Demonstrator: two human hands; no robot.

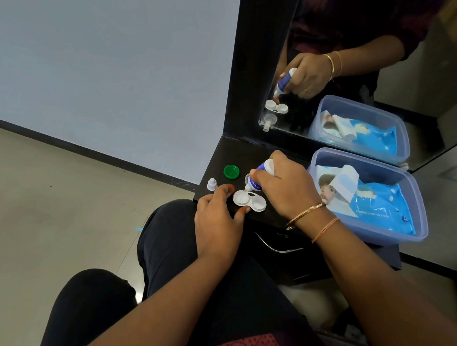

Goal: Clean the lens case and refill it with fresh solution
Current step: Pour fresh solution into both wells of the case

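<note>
Left hand (217, 218) half-open, fingertips steadying lens case (249, 199); right hand (286, 186) clenched around tipped solution bottle (261, 174).

Left hand (216, 222): my forearm reaches in from lower left, palm down, fingers spread loosely, thumb and forefinger apart, nothing gripped. Right hand (284, 188): my forearm comes in from lower right, wrist bent downward, fingers and thumb curled closed in a grip, knuckles up, two bangles at wrist.
</note>
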